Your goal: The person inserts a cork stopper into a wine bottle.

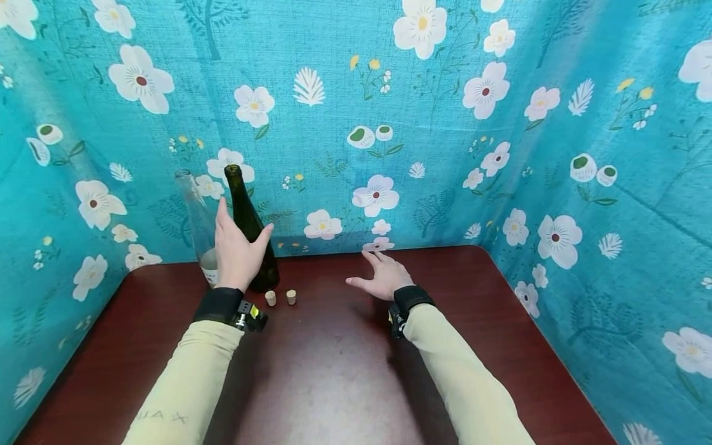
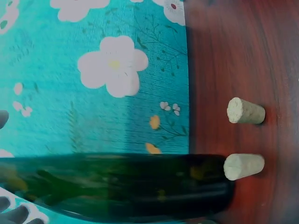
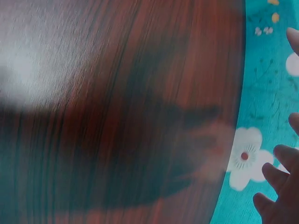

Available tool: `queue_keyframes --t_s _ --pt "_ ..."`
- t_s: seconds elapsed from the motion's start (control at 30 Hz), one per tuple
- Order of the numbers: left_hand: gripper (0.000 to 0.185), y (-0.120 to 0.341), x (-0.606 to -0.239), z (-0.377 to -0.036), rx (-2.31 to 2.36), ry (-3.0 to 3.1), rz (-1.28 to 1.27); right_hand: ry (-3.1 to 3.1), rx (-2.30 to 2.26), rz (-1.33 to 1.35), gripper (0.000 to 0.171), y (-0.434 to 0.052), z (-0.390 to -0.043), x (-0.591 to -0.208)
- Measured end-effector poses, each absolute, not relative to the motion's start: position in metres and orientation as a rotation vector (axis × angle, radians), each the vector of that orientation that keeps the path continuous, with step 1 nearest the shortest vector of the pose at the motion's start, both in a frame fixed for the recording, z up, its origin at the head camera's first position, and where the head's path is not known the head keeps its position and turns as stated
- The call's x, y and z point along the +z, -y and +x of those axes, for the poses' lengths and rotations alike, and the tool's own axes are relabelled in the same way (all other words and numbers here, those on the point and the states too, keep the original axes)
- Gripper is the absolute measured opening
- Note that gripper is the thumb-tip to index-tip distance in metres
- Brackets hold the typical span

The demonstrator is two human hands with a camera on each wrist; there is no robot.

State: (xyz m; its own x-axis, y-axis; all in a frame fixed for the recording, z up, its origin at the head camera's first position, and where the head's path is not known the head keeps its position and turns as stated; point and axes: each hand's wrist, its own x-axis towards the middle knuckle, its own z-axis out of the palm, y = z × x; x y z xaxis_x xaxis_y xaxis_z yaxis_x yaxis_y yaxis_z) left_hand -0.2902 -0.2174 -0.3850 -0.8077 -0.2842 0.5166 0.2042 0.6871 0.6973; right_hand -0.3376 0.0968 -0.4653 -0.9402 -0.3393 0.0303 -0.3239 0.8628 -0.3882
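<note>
The green bottle (image 1: 251,232) stands upright near the back-left of the table (image 1: 345,371), its long axis vertical, neck up. The left hand (image 1: 236,250) is directly in front of it, fingers straight and spread, thumb out to the right of the glass, palm facing the bottle body. Whether the palm touches the glass cannot be told from the head view; the left wrist view shows fingertips (image 2: 18,212) at the bottle (image 2: 117,186), not curled round it.

The left hand is much the nearer of the 2. The right hand (image 1: 381,277) hovers low over the table, well apart to the right, palm down, fingers spread and holding nothing; its shadow falls on the wood (image 3: 140,154).

A clear bottle (image 1: 197,225) stands just left of and behind the green one. 2 corks (image 1: 280,297) stand on end at the green bottle's base, beside the left wrist. The left forearm reaches forward with the wrist raised.
</note>
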Motion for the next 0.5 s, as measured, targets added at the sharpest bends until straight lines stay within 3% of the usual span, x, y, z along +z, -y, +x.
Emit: queue_keyframes --t_s 0.27,0.5 --pt "0.080 0.230 -0.409 -0.303 -1.128 2.417 0.135 -2.943 -0.657 -0.621 0.092 -0.078 -0.331 -0.462" --pt "0.083 0.235 -0.418 -0.306 -1.102 2.418 0.185 -2.907 -0.664 -0.667 0.089 -0.064 -0.322 -0.448"
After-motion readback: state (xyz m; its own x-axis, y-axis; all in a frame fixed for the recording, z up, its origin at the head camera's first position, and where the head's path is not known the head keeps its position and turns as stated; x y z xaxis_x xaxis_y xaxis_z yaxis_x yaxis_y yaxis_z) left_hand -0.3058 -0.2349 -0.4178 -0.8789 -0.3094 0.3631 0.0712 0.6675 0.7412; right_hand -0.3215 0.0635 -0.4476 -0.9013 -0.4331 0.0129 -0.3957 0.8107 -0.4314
